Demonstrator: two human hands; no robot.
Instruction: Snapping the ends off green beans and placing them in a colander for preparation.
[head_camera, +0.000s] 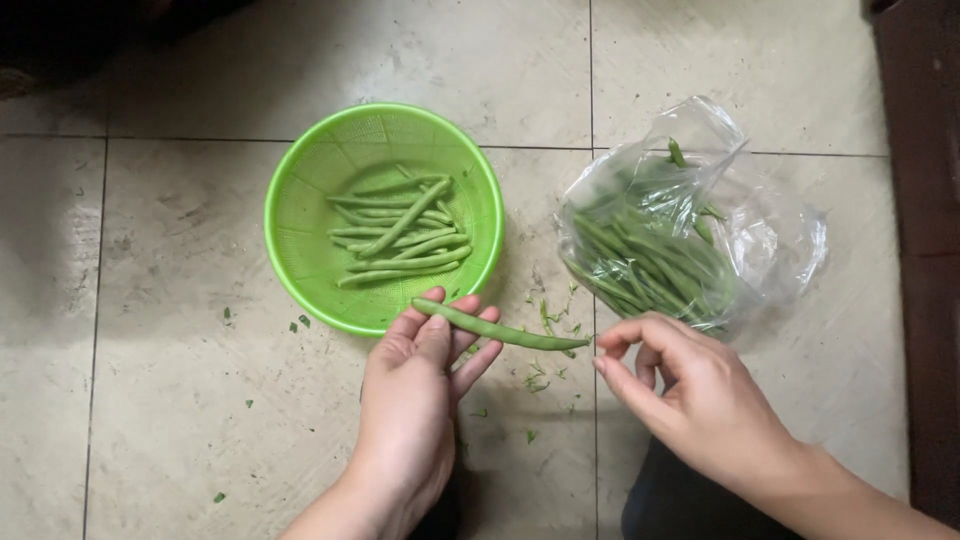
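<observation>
Two bare hands work low over a pale tiled floor (180, 420), seen from the person's own head camera looking straight down. Their left hand (420, 390) grips one long green bean (500, 332), thumb pressing it against the fingers, so the bean lies nearly level and slants slightly down toward the right. Its far end sits at the fingertips of the right hand (690, 395), whose thumb and forefinger are curled close together around that tip; whether they actually pinch it I cannot tell. Just above the left hand, a round bright green plastic colander (300, 215) rests on the tiles, holding a loose pile of green beans (400, 232). To the right, well apart from the colander, lies a clear plastic bag (770, 240), open and crumpled, with more beans in the bag (640, 260). Small green trimmings (545, 345) are scattered on the floor between the two hands and below the colander.
</observation>
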